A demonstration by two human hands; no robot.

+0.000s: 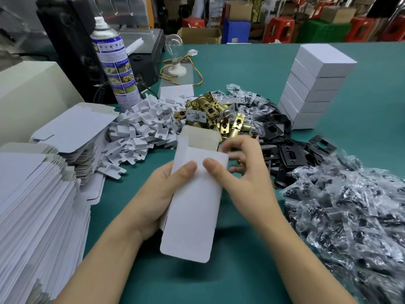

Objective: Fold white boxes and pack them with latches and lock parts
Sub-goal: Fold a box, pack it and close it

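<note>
The green worktop (252, 281) carries the supplies in a ring around the work. A tall stack of flat box blanks (32, 205) lies at the left, a heap of clear bags with dark parts (350, 216) at the right, and a column of folded boxes (315, 84) stands far right. Between them at the far side lie black strike plates (285, 154), a pile of white card inserts (142, 123) and the brass latches (210, 110).

The white box (192, 205) is held above the worktop at the centre, between the two hands. Its long axis runs from the person outward, tilted slightly right at the far end. The near flap hangs straight and unfolded. The far end is open, showing its grey inside, and that mouth points at the latch pile just beyond it.

The left hand (157, 194) grips the box's left edge, thumb on the top face and fingers underneath. The right hand (247, 178) lays its thumb on the same face, close to the left thumb. Its fingers curl round the right edge near the open mouth; they are blurred, so how tightly they hold is unclear.

The right hand is the nearer one to the latches and plates, so it seems the natural one to reach for a part while the left steadies the box.
</note>
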